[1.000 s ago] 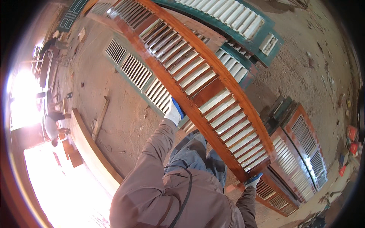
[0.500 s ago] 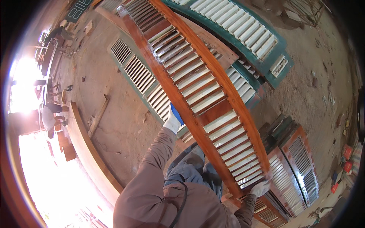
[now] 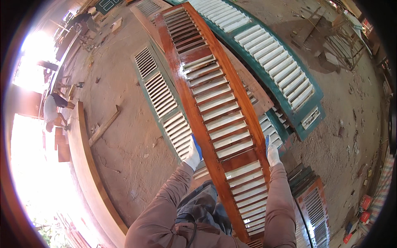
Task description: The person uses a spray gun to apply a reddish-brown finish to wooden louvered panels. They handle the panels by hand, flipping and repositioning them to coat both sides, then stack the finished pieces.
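A long, glossy reddish-brown louvered shutter with whitish gaps between its slats slants up and away in front of me. My left hand, in a white and blue glove, is closed on its left edge. On the opposite edge my right hand, gloved alike, grips at about the same height. The fingertips of both hands are partly hidden by the frame. Behind the shutter lies a grey-green louvered shutter on the left. A dark green shutter with white slats is at the right.
Several shutters lean together at the lower right, one reddish-brown. A curved wooden beam runs along the left, with a loose plank beside it. A co-worker bends over at the far left. Debris lies on the dirt floor.
My right hand has moved from the shutter's lower end up to its right edge. The shutter has swung more upright, and its near end has shifted left in view.
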A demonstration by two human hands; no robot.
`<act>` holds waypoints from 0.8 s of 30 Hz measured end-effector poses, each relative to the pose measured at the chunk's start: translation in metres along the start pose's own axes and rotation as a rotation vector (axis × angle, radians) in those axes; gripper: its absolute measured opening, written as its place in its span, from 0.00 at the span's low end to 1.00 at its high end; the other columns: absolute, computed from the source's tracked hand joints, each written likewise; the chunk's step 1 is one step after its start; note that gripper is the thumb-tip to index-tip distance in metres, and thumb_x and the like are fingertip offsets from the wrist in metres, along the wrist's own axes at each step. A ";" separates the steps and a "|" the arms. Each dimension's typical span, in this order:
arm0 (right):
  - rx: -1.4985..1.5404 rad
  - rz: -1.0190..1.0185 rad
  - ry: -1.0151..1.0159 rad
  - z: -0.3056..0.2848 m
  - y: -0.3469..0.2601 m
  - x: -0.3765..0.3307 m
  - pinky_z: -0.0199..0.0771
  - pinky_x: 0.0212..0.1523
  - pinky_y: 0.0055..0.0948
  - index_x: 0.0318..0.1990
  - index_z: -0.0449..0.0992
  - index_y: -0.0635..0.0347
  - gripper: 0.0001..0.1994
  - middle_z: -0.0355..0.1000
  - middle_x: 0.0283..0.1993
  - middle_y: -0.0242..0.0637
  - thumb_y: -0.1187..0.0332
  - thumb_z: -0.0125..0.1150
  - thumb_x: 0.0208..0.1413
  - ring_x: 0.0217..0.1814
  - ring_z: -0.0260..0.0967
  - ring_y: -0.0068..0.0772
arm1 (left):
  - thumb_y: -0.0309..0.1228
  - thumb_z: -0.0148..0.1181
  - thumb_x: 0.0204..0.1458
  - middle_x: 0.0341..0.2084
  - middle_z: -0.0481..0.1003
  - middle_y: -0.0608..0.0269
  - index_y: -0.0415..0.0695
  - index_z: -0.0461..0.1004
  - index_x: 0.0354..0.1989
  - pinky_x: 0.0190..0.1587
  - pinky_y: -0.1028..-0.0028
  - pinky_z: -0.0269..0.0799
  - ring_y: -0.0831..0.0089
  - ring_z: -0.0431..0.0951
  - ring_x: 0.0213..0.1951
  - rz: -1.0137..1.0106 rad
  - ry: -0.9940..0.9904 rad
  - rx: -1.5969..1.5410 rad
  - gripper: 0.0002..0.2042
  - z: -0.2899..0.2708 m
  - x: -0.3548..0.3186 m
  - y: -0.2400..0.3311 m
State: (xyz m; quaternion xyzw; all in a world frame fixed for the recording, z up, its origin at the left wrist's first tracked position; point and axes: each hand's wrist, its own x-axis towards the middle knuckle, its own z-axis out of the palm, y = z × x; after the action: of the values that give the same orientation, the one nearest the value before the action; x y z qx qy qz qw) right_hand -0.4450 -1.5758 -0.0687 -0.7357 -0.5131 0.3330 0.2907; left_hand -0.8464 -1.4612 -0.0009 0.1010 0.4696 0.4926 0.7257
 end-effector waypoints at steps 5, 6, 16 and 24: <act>-0.392 -0.124 0.029 -0.023 -0.040 -0.008 0.74 0.42 0.57 0.77 0.56 0.47 0.28 0.78 0.38 0.57 0.68 0.44 0.70 0.39 0.77 0.63 | 0.65 0.39 0.67 0.62 0.73 0.57 0.45 0.66 0.70 0.66 0.56 0.68 0.57 0.75 0.59 0.037 -0.074 0.055 0.38 0.040 0.115 0.111; -0.345 -0.025 0.010 -0.025 -0.047 -0.005 0.74 0.46 0.58 0.76 0.58 0.48 0.27 0.79 0.44 0.58 0.67 0.44 0.70 0.44 0.77 0.64 | 0.65 0.39 0.67 0.63 0.73 0.56 0.47 0.64 0.72 0.67 0.54 0.66 0.56 0.74 0.61 -0.032 -0.223 0.001 0.38 0.045 0.149 0.141; 0.161 0.610 0.015 -0.090 -0.142 -0.037 0.73 0.62 0.50 0.52 0.84 0.60 0.42 0.81 0.53 0.53 0.28 0.39 0.64 0.60 0.76 0.59 | 0.63 0.38 0.68 0.67 0.68 0.57 0.48 0.61 0.73 0.68 0.55 0.64 0.57 0.70 0.65 -0.242 0.020 0.821 0.36 0.040 0.174 0.043; -0.091 0.658 0.320 -0.081 -0.174 -0.128 0.81 0.44 0.47 0.39 0.86 0.61 0.37 0.83 0.39 0.51 0.36 0.40 0.69 0.45 0.82 0.53 | 0.62 0.39 0.68 0.67 0.69 0.58 0.49 0.62 0.72 0.67 0.54 0.65 0.57 0.70 0.65 -0.577 -0.237 1.150 0.35 0.080 0.144 -0.038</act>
State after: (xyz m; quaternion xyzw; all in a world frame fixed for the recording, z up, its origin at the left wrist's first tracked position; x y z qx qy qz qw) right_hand -0.5114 -1.6516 0.1386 -0.9163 -0.2115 0.2661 0.2115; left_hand -0.7498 -1.3383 -0.0644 0.3965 0.5830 -0.0663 0.7060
